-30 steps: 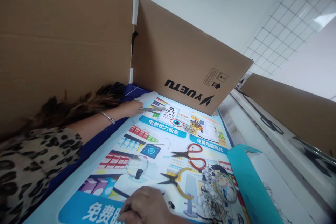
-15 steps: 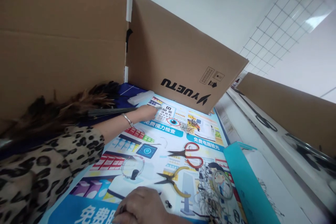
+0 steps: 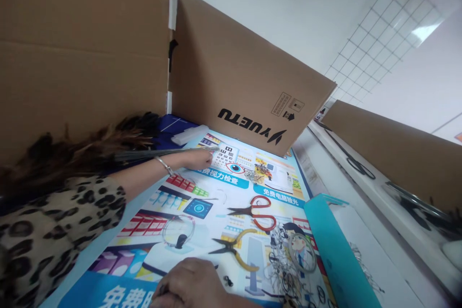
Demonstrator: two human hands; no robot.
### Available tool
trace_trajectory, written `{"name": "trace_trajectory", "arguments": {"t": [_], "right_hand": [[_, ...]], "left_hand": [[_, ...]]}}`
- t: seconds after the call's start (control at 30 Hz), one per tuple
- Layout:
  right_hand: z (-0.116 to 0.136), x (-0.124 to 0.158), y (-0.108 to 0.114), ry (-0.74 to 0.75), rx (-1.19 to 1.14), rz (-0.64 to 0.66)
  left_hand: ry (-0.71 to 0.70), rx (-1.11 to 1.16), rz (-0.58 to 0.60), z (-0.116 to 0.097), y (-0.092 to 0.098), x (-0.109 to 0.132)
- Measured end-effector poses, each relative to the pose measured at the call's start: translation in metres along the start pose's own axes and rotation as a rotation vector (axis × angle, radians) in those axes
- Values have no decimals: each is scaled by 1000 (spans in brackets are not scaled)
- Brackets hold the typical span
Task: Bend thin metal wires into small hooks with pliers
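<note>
Brown corrugated cardboard walls [image 3: 90, 57] rise beyond our left hand [image 3: 202, 159], which stretches far out over the bright printed paper poster [image 3: 216, 187] and pinches a bundle of thin grey metal wires [image 3: 144, 154] running back above the leopard-print sleeve [image 3: 54, 221]. Our right hand [image 3: 191, 284] rests curled on the poster's near edge; we cannot tell whether it grips anything. A teal flat-sided box [image 3: 335, 250] stands to its right. Just beyond it lie red-handled scissors [image 3: 262, 211], yellow-handled pliers [image 3: 238, 250] and a tangle of wire rings [image 3: 292, 269].

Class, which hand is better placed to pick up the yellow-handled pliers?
Probably the right hand: it rests on the poster just beside the pliers. The left hand is stretched to the poster's far end, by the eye chart.
</note>
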State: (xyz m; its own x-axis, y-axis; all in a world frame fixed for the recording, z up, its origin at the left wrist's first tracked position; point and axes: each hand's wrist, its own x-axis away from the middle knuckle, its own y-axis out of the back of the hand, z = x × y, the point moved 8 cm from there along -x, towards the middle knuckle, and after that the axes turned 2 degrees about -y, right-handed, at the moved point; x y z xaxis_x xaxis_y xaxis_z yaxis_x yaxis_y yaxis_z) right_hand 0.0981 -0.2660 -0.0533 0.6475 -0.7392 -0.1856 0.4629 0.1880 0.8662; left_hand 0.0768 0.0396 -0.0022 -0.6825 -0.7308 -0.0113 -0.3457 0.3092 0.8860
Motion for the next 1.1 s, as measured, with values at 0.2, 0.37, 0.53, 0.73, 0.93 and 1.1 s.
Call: {"name": "trace_trajectory", "arguments": {"t": [0.2, 0.37, 0.53, 0.73, 0.93, 1.1], "right_hand": [[3, 1, 3, 6, -5, 0], [3, 1, 5, -9, -28, -9], [2, 2, 9, -52, -105, 7], [-11, 7, 42, -344, -531, -181], [-26, 13, 49, -619, -1002, -279], [-29, 12, 52, -631, -1102, -321]], "left_hand": [[4, 709, 158, -36, -28, 67], [25, 1110, 166, -58, -40, 100], [66, 1337, 119, -65, -45, 115], [243, 1544, 99, -75, -56, 153], [255, 1524, 109, -88, -66, 194], [291, 1428, 157, -92, -76, 216]]}}
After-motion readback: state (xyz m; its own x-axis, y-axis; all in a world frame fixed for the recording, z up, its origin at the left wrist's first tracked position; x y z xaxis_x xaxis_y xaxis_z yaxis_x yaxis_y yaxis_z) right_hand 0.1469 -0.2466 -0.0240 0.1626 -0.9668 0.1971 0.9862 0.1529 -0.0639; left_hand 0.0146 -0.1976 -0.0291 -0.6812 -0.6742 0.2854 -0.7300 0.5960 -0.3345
